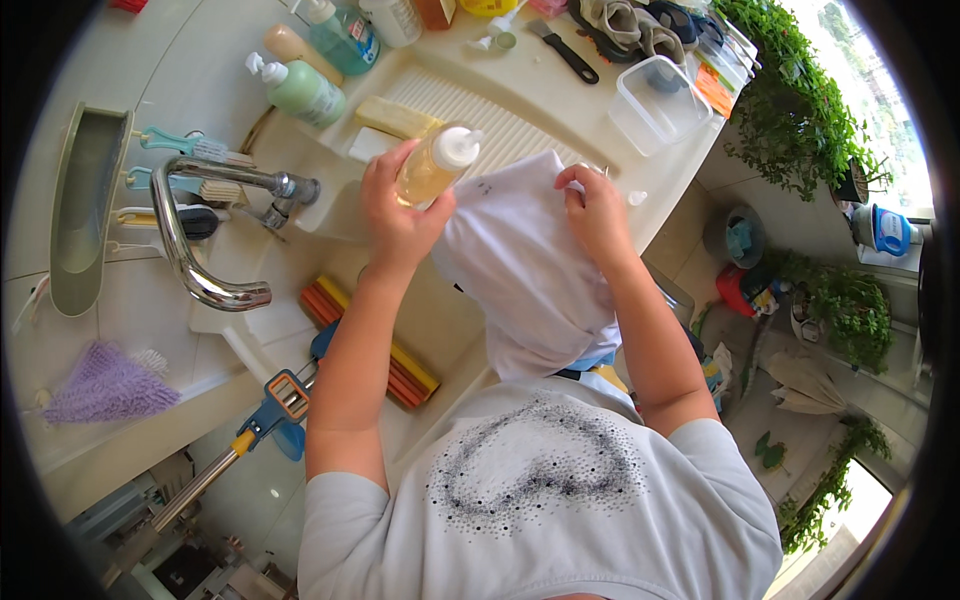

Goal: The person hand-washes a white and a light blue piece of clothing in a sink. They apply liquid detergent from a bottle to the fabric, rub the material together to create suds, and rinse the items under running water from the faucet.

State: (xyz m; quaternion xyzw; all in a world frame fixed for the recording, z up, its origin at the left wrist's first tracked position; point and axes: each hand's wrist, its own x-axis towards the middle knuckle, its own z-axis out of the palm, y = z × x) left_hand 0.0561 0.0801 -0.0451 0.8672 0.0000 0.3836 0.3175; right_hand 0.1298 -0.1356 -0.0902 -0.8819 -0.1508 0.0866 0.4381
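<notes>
My left hand (405,214) grips a clear bottle (429,174) of amber liquid, its white nozzle cap pointing up and to the right over the sink's edge. A white cloth garment (525,255) hangs from the ribbed washboard surface (480,120) down towards my body, with small dark marks near its upper edge. At that garment's upper right, my right hand (596,210) pinches the fabric between bent fingers. Just behind the bottle lie a pale yellow bar of soap (397,116) and a white bar (373,144).
A chrome faucet (184,247) arches at the left. Pump bottles (304,94) stand at the back left. A black-handled scraper (566,54), a clear plastic container (658,105) and shoes (622,26) sit at the back right. A mop with an orange sponge head (409,375) leans across the sink.
</notes>
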